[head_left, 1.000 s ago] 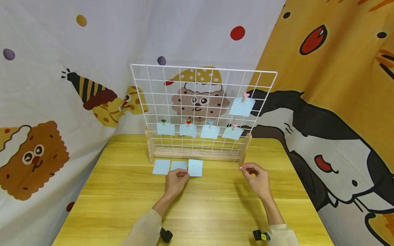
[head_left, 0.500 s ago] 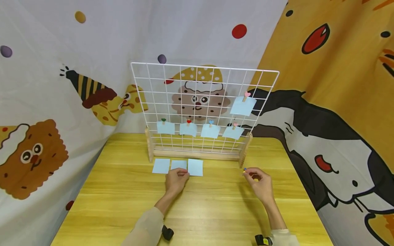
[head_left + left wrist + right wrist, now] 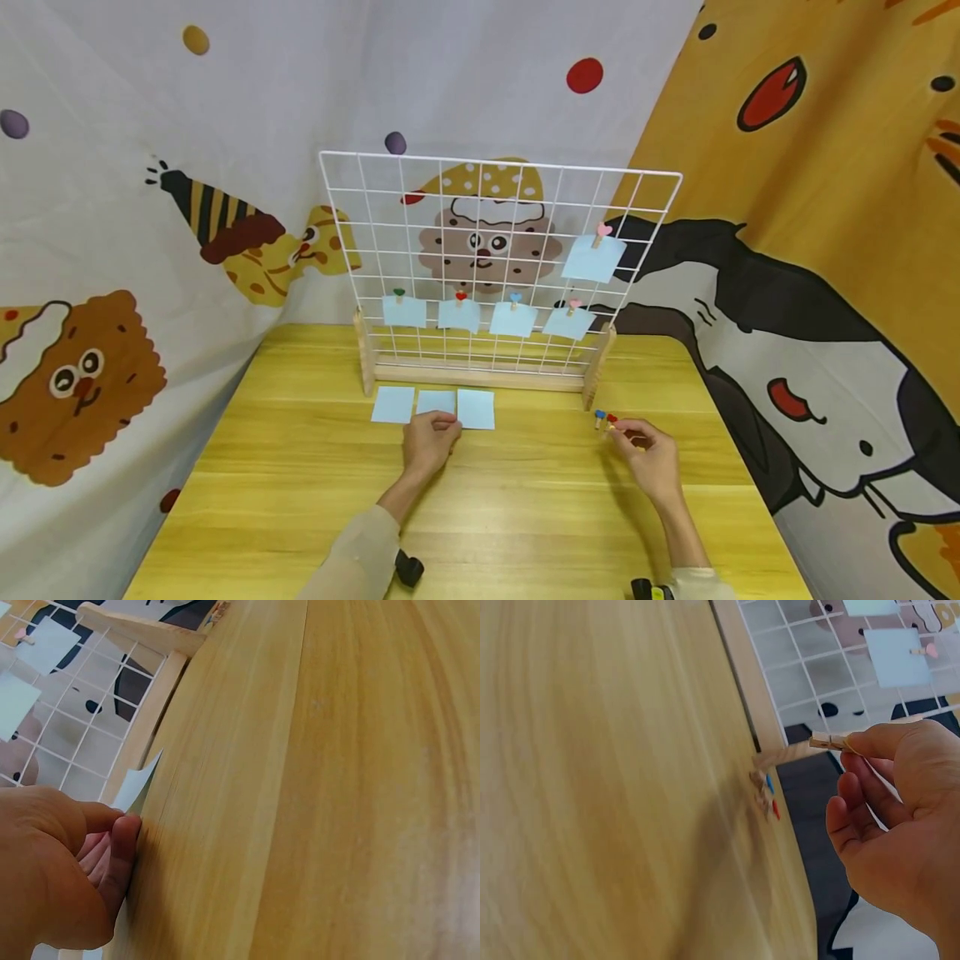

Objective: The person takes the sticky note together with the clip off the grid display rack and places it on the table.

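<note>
Head cam's showing the left hand (image 3: 431, 442) pinching a note (image 3: 136, 787) toward the desk's (image 3: 510, 517) back edge; right hand (image 3: 651, 463) is just pinching a peg (image 3: 826, 742) nearer the back right corner.

Yellowish wood-grain surface (image 3: 495, 517), white printed cloth (image 3: 300, 67) hanging behind and at the sides, soft folds. Prints, left to right: brown biscuit (image 3: 112, 362) with a face, low down; striped hat (image 3: 202, 208) up-left of yellow cheese (image 3: 258, 275); pinkish-brown figure (image 3: 491, 237) in spotted hat (image 3: 498, 185); orange animal (image 3: 855, 158), mouth red; black-and-white animal (image 3: 810, 367) below it, tilted. Red dot (image 3: 585, 75) high, right of centre; mustard dot (image 3: 196, 40) upper left; purple dot (image 3: 395, 143) near the middle.
</note>
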`<state>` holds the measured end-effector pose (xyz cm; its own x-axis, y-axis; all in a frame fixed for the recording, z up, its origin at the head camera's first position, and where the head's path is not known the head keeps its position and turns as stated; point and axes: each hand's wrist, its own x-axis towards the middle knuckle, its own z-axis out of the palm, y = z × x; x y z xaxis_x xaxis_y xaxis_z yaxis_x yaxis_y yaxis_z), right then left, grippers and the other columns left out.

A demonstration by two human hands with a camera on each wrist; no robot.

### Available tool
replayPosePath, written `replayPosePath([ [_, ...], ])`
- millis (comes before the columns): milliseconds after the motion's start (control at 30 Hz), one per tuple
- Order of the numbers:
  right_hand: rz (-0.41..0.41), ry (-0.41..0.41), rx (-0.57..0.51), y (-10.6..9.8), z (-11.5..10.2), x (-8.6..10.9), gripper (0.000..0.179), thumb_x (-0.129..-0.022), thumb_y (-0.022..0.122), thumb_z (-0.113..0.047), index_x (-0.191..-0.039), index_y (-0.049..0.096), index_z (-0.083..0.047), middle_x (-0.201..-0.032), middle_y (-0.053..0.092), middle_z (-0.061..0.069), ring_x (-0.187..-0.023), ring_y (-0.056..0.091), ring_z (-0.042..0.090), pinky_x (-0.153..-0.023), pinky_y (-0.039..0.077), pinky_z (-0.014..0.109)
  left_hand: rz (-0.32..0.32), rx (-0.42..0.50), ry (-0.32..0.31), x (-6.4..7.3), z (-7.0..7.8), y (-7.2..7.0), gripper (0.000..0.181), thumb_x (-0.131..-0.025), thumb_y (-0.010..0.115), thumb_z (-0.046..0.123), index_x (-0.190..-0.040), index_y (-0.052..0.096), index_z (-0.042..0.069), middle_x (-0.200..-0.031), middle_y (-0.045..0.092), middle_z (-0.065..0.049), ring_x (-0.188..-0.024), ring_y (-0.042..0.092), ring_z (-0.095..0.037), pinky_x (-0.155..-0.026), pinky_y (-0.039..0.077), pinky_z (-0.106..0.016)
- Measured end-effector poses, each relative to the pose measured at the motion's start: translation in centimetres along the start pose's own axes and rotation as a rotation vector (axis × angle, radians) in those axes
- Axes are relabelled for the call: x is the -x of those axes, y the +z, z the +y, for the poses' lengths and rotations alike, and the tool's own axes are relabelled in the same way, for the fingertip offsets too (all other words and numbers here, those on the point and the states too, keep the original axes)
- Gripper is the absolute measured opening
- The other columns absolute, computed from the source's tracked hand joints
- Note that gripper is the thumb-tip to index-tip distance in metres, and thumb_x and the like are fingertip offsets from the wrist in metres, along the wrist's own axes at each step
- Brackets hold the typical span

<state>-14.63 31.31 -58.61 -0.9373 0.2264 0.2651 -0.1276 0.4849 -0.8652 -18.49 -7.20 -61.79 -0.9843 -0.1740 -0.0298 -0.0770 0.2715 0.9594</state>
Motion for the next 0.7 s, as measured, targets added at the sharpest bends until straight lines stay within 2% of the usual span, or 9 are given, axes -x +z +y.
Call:
replayPosePath([
  [267,-0.017,0.129,0.031,-1.7,1.8,0.3,0.014,-0.105,0.082,-0.013,-0.114,0.085,-0.002,-0.115,0.083,0.022,-0.088,0.073,0.001,-0.074,0.062,0.017,-0.015,0.008,0.004,-0.1,0.0,0.0,0.007,-0.099,0.083,0.001,-0.103,0.085,-0.004,-0.093,0.086,-0.021,-0.067,0.082,-0.028,-0.054,0.062,-0.022],
  [400,-0.038,0.153,0.057,-2.3,2.3,0.2,0.020,-0.108,0.079,-0.017,-0.119,0.083,0.000,-0.119,0.081,0.024,-0.091,0.074,0.000,-0.073,0.063,0.020,-0.034,0.026,0.016,-0.2,-0.1,-0.1,0.008,-0.098,0.083,-0.001,-0.104,0.084,-0.007,-0.093,0.086,-0.023,-0.068,0.082,-0.028,-0.055,0.064,-0.026],
  [567,-0.025,0.172,0.121,-2.6,2.6,-0.3,0.020,-0.110,0.077,-0.020,-0.117,0.083,-0.003,-0.118,0.082,0.024,-0.091,0.068,-0.008,-0.073,0.061,0.017,-0.039,0.032,0.001,-0.3,-0.1,-0.2,0.007,-0.098,0.083,-0.001,-0.103,0.085,-0.006,-0.093,0.086,-0.023,-0.069,0.082,-0.025,-0.057,0.065,-0.026],
  [700,-0.019,0.179,0.183,-2.6,3.1,-0.9,0.019,-0.110,0.075,-0.020,-0.115,0.083,-0.004,-0.114,0.083,0.022,-0.089,0.065,-0.009,-0.073,0.058,0.016,-0.047,0.033,0.011,-0.2,-0.2,-0.2,0.007,-0.098,0.083,-0.001,-0.103,0.084,-0.007,-0.092,0.086,-0.023,-0.068,0.082,-0.026,-0.057,0.064,-0.025],
])
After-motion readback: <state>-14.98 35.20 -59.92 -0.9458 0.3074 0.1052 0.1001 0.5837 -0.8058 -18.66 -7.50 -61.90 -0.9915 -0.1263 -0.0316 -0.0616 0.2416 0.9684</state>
